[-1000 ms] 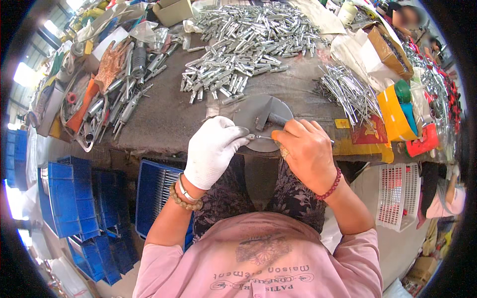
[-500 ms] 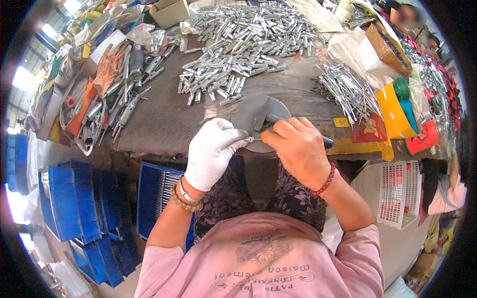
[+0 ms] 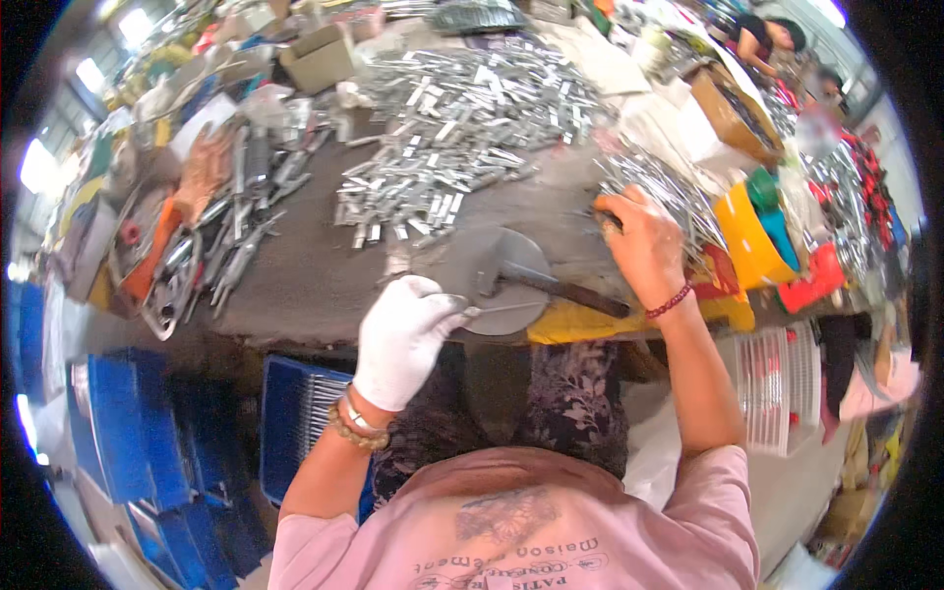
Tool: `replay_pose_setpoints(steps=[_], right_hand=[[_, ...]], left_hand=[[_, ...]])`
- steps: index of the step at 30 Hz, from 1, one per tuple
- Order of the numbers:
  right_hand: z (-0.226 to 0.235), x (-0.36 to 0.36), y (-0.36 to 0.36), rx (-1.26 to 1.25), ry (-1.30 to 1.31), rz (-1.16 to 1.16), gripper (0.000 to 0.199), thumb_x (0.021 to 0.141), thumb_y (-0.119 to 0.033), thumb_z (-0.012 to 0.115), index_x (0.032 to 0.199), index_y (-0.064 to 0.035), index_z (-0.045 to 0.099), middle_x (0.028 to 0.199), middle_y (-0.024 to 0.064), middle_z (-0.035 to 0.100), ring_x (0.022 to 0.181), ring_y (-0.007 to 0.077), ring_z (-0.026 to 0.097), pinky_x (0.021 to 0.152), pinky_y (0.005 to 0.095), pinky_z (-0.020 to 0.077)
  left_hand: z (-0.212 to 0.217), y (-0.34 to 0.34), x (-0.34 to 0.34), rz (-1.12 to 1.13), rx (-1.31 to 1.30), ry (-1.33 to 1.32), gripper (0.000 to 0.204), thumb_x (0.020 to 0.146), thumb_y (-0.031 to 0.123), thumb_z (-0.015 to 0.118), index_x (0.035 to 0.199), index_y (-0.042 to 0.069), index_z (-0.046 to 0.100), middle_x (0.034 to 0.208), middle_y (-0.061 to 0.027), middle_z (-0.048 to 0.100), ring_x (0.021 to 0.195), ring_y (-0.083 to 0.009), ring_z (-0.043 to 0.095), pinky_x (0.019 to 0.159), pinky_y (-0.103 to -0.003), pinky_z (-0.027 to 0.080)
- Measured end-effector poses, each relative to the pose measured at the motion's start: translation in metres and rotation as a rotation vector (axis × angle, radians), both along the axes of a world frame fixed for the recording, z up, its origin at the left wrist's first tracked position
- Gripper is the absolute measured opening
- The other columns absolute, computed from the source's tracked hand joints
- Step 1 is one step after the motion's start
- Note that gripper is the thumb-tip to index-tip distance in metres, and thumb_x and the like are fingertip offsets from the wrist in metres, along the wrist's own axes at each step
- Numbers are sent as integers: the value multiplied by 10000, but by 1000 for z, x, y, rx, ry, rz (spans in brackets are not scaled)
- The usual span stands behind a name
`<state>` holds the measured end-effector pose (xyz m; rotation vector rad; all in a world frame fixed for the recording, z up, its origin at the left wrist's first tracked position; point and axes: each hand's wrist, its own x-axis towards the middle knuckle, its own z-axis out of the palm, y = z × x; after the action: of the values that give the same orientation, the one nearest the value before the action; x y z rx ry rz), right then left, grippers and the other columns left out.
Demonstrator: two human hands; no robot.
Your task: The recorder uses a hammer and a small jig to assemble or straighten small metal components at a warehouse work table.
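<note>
In a white glove, my left hand (image 3: 405, 339) is closed with thumb and fingertips on a thin metal rod (image 3: 509, 308). The rod points right, over a round grey plate (image 3: 511, 246) at the bench's front edge. A dark-handled hammer (image 3: 565, 287) lies across this plate, its head near the middle. My bare right hand (image 3: 644, 241) is away to the right, beside the pile of thin metal rods (image 3: 678, 197). Its fingers are bent and blurred, and their tips are partly hidden, so I cannot see whether they hold anything.
A large heap of short metal pieces (image 3: 442, 147) covers the bench beyond the plate. Tools and metal tubes (image 3: 241, 211) lie at left. A yellow box (image 3: 752, 231) stands at right. Blue crates (image 3: 133, 423) and a white basket (image 3: 777, 383) are below. Another person (image 3: 757, 44) is at far right.
My right hand has left the rod and moved right and farther away, to the rod pile. My left hand keeps hold of the rod. The hammer's handle is now uncovered.
</note>
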<state>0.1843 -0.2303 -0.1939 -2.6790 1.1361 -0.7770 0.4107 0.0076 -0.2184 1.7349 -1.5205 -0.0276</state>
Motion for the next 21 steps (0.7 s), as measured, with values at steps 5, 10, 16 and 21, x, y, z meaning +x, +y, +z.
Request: replay_pose_setpoints(steps=[5,10,16,21], right_hand=[[-40,3,-41,-40,111,91,311,895,-72,762,1204,-37,774,1334,201,720,1266,388,664,1106,494,521],[-80,-21,-96,-86,311,18,353,800,9,792,1116,-27,640,1193,187,639,1149,405,640,967,500,517],[-66,-9,-82,-169,14,157,266,834,115,661,1061,-13,611,1036,182,615,1019,390,627,898,478,498],[-22,6,-11,96,-75,330,315,868,107,625,1159,-10,654,1029,167,680,976,339,667,910,421,525]], left_hand=[[-5,4,1,-77,42,-145,82,890,186,707,942,170,768,1037,-85,726,1032,-333,691,893,-456,572],[-39,-17,-11,-108,-241,-24,196,862,271,807,832,119,688,939,-100,632,934,-343,646,816,-463,539],[-42,-12,-3,-66,-282,-38,215,835,257,820,790,105,675,883,-119,623,911,-360,642,794,-477,542],[-48,-14,-1,-30,-324,-96,202,794,234,824,785,95,678,869,-131,626,884,-382,648,776,-495,549]])
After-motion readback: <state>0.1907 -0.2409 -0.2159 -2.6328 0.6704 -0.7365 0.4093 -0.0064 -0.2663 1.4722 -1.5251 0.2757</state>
